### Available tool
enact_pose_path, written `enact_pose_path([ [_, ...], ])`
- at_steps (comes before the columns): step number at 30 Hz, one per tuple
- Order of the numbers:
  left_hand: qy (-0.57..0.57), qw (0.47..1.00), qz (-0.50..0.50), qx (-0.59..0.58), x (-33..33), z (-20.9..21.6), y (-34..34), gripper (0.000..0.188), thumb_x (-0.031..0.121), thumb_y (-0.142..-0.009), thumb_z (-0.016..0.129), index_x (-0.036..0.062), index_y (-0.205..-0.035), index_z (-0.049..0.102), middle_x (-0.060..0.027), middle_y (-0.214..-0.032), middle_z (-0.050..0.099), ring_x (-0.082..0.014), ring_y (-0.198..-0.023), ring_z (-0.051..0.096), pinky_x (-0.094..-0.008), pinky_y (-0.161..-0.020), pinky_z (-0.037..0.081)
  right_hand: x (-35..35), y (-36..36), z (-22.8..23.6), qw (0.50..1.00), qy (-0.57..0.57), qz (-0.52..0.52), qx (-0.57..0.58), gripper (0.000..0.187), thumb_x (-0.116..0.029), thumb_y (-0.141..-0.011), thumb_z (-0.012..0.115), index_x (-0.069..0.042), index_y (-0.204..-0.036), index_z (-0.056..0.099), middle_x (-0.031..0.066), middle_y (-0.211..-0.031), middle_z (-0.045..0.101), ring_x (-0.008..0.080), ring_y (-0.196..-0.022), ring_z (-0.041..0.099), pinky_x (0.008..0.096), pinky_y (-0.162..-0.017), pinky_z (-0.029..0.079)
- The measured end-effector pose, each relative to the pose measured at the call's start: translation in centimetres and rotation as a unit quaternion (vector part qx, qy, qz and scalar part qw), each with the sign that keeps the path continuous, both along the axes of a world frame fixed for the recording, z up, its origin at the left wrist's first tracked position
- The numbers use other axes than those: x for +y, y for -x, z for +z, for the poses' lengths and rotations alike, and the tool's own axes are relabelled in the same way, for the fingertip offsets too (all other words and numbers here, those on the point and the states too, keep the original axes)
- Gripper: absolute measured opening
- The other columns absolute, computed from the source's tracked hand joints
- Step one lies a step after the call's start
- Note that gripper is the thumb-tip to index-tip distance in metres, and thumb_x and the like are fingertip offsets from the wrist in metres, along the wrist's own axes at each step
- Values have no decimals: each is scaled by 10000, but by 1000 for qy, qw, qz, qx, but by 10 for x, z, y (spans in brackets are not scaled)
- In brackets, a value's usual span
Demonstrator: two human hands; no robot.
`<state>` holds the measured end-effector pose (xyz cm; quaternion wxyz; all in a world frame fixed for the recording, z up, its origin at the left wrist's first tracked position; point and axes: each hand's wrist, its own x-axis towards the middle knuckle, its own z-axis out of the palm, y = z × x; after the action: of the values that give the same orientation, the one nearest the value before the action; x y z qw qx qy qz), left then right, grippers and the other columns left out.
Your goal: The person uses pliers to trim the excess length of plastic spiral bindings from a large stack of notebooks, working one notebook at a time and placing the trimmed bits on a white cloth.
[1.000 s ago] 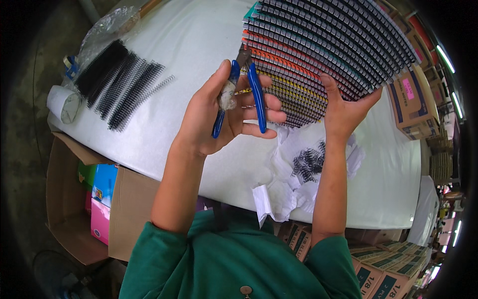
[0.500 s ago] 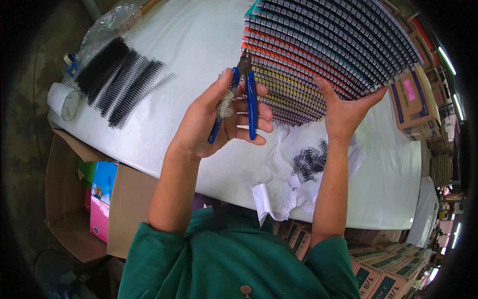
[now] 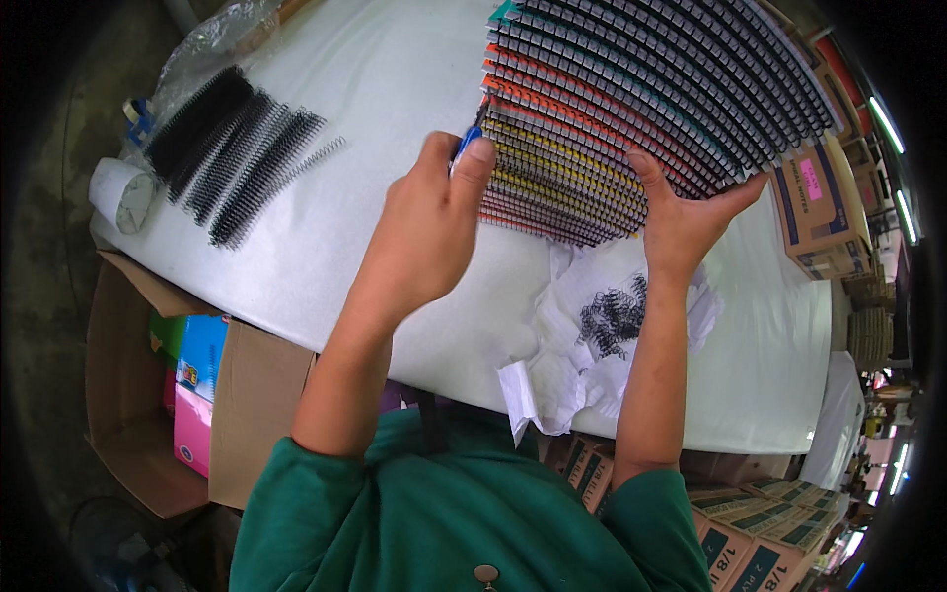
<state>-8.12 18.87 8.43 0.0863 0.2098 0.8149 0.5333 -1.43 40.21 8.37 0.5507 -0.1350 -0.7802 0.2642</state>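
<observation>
My left hand (image 3: pixel 429 232) is closed around blue-handled wire cutters (image 3: pixel 466 144), most of which its fingers and thumb hide. Their dark jaws reach the left ends of the spirals on a big stack of spiral-bound notebooks (image 3: pixel 631 99). Black coils run in rows along this stack, between orange, yellow, green and grey edges. At the stack's lower right side rests my right hand (image 3: pixel 686 225), its thumb and index finger spread wide against the notebooks. The other fingers of that hand are hidden.
Loose black spiral coils (image 3: pixel 242 158) lie at the table's left, beside a white roll (image 3: pixel 120 194). Crumpled white paper (image 3: pixel 562 375) holds tangled wire scraps (image 3: pixel 614 316). An open carton (image 3: pixel 258 414) with notebooks stands lower left; another carton (image 3: pixel 824 202) is at right.
My left hand has turned over and closed around the wire cutters, which lay across an open palm before. Their jaws stay near the spirals' left ends. My right hand has barely moved.
</observation>
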Motion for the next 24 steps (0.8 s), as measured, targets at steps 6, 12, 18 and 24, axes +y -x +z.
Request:
enact_pose_path([
  [6,-278,879,-184,-340,-12,-7,4,627,548,-929,301,-7,-1162,477,-189,-955,616,-309,-829,635,-438,-706,516,-2,-3,-1,999,-38,-10,-25,1291,-355,-492,901,17,-1395,56,216,-1366,256,327,-1268,298,409,-1061,250],
  [12,-401,744,-249,-472,-8,-20,6,662,553,-934,250,-8,-1218,454,-165,-900,583,-291,-802,620,-440,-698,533,-1,-2,-1,999,-39,0,-26,1303,-319,-489,909,17,-1398,40,220,-1377,238,323,-1270,294,407,-1063,248],
  [18,-26,999,18,32,6,-24,-8,559,511,-938,342,21,-1135,523,-88,-853,612,-179,-683,584,-348,-648,483,-1,-3,-2,998,-41,-12,-39,1329,-309,-489,910,11,-1402,0,225,-1391,216,329,-1287,275,408,-1074,235],
  [24,-420,734,-260,-466,-9,-26,3,615,533,-939,279,16,-1214,467,-158,-916,589,-238,-728,588,-425,-647,540,2,-8,-3,996,-69,-3,-53,1365,-308,-499,906,-13,-1408,-68,233,-1433,119,330,-1326,206,412,-1093,197],
])
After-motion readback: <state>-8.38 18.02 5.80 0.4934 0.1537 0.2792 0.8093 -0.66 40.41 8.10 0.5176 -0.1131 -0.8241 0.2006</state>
